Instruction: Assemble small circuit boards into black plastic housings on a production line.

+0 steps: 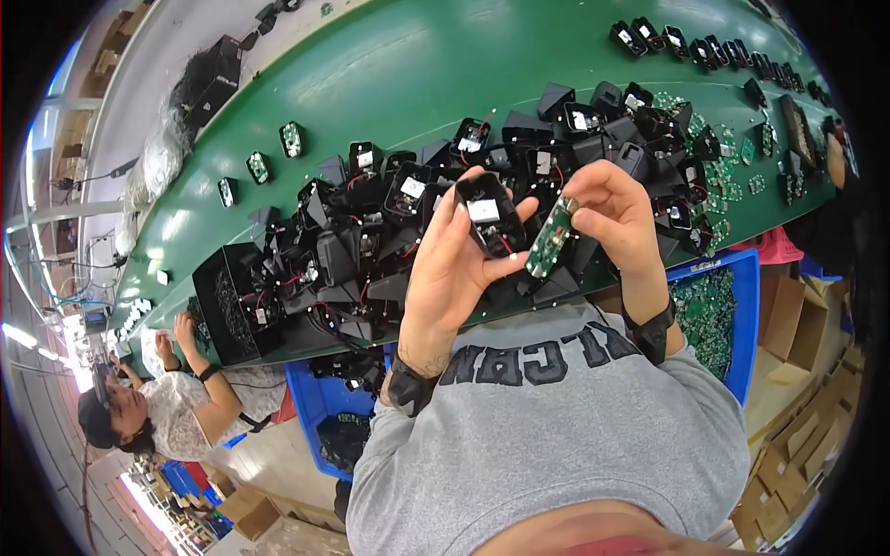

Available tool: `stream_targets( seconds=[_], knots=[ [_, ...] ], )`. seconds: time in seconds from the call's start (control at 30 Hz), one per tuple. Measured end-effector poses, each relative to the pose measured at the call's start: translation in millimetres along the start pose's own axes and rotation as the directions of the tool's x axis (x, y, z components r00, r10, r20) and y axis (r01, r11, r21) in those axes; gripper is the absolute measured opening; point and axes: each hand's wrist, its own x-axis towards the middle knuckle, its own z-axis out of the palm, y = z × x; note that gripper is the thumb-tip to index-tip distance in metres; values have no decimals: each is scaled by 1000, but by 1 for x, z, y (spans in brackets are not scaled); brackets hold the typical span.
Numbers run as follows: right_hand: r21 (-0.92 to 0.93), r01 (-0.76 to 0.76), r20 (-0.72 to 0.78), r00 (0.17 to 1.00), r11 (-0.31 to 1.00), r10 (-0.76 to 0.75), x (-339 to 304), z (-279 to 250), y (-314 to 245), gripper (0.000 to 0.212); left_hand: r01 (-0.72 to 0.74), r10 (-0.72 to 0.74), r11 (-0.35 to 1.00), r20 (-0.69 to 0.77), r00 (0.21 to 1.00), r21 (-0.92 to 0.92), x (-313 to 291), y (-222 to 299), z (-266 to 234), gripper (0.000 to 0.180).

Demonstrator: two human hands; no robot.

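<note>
My left hand (443, 264) is wrapped round an open black plastic housing (494, 233), its hollow side turned up. Inside the housing a block with a white label (483, 210) shows, and a red wire lies near its lower end. Between the thumb and fingers of my right hand (612, 213) is a narrow green circuit board (552, 239), tilted and just right of the housing. The left thumb tip is close to the board's lower end; whether they touch I cannot tell. Beneath both hands spreads a pile of similar black housings (336, 258).
Loose green boards (723, 181) lie on the green table (389, 69) to the right. Housings stand in a row (700, 51) at the far right. A black bin (227, 301) is at left, near a co-worker (190, 408). Blue crates (749, 324) flank me below the table edge.
</note>
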Motion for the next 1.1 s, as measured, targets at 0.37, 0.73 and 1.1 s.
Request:
stream_targets(
  seconds=[0.37, 0.73, 1.1],
  knots=[
    [-28, 184, 128, 975, 982, -179, 6, 10, 6, 19, -65, 69, 993, -42, 997, 94, 6, -8, -2, 51],
    [-17, 88, 144, 986, 996, -85, 9, 12, 8, 23, -93, 104, 980, -56, 993, 176, 6, -11, 0, 48],
    [-75, 16, 94, 996, 997, -9, 10, 13, 9, 24, -68, 80, 972, -44, 996, 224, 1, -11, -2, 53]
  ],
)
